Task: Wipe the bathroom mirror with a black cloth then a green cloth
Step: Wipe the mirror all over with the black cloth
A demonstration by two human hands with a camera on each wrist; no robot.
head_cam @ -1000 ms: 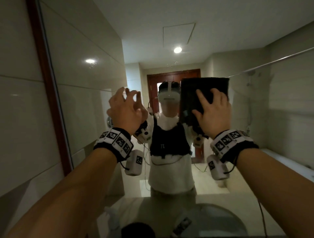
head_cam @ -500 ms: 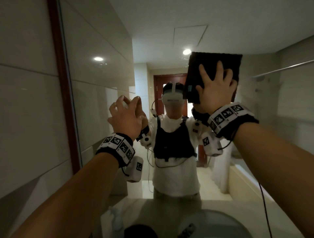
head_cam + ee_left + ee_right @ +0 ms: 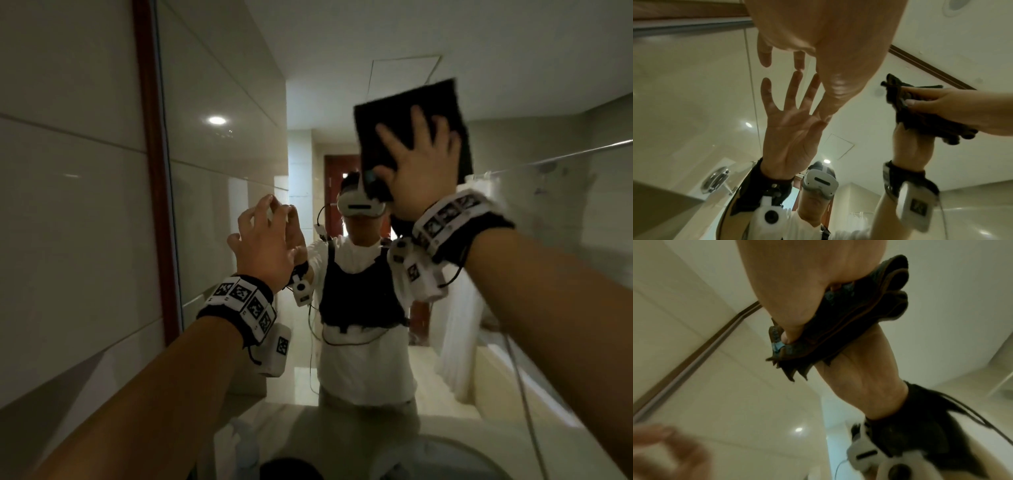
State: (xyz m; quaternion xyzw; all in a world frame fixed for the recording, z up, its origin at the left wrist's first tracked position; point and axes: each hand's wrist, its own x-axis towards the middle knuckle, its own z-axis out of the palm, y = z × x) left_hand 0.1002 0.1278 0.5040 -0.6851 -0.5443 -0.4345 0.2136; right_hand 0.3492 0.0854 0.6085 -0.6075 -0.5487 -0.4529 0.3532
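The bathroom mirror [image 3: 222, 205] fills the head view, with its dark wooden frame [image 3: 154, 205] on the left. My right hand [image 3: 421, 171] presses a folded black cloth [image 3: 394, 113] flat on the glass, above my reflected head, fingers spread straight over it. The right wrist view shows the cloth [image 3: 859, 318] squeezed between the palm [image 3: 797, 280] and the glass, the thumb beside a blue tag [image 3: 777, 346]. My left hand [image 3: 263, 246] touches the glass with spread fingertips and holds nothing; the left wrist view shows this hand [image 3: 818, 32] meeting its reflection. No green cloth is in view.
A tiled wall [image 3: 68, 205] stands left of the frame. Below the mirror lie a pale countertop [image 3: 274, 428] and a round basin [image 3: 428, 459], with a dark object [image 3: 291, 469] at the bottom edge. A chrome wall fitting [image 3: 715, 180] shows reflected low on the left.
My right hand has slid the black cloth up the mirror, from beside my reflected face to above it, and the cloth has tilted. The left hand has stayed on the glass.
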